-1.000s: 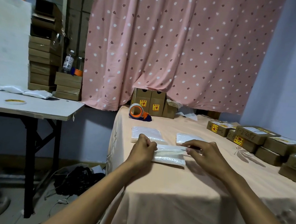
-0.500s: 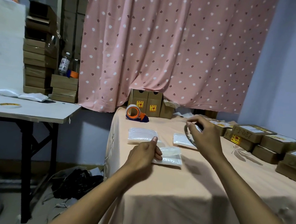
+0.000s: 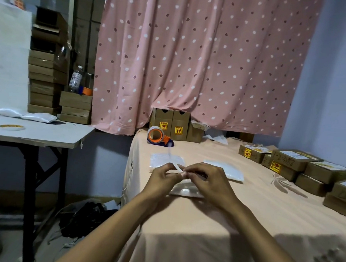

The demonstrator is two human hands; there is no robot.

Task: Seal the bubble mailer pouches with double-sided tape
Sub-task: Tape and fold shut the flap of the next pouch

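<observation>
Our right hand (image 3: pixel 211 184) back beside left hand (image 3: pixel 162 179) over pouch (image 3: pixel 185 190); both pinch strip (image 3: pixel 174 160), slanting away toward tape dispenser (image 3: pixel 158 136); pouch lies crosswise.

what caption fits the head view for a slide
Left hand and right hand pinch a white strip over a bubble mailer pouch on a peach tablecloth.

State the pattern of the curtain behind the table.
Pink curtain with white dots and small dark marks; head view.

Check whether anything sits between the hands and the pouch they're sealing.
Nothing visible does. The left hand and right hand pinch a white strip just above the pouch, with only that strip between them.
</observation>
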